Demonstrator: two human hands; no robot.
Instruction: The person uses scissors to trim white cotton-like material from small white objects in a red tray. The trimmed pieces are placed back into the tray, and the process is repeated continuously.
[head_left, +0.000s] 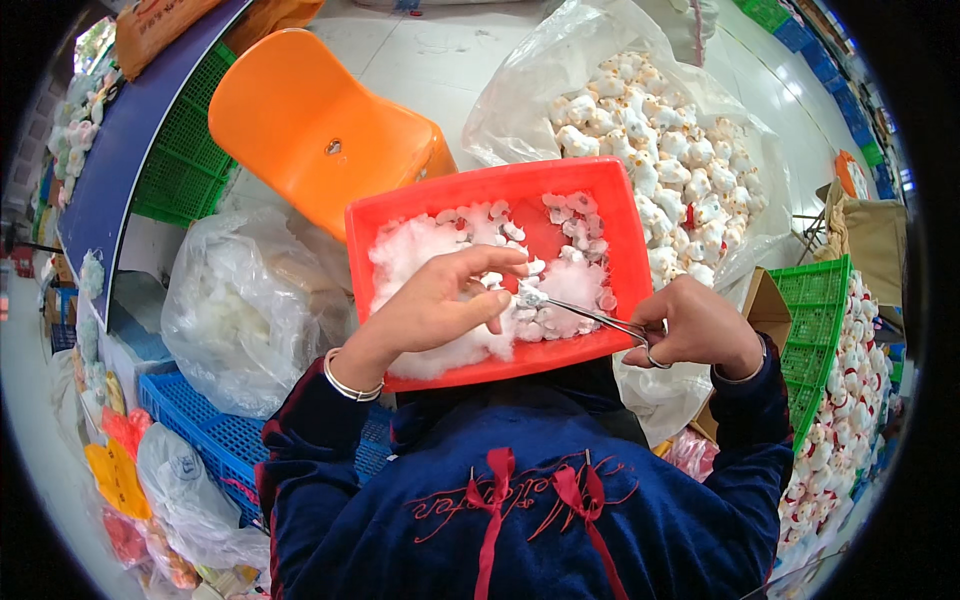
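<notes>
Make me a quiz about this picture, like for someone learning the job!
1. Which hand holds the metal tool?
2. True or false: white fluff lies inside the tray.
3. What colour is the chair? (a) green (b) orange (c) blue

Key:
1. The right hand.
2. True.
3. b, orange.
</notes>
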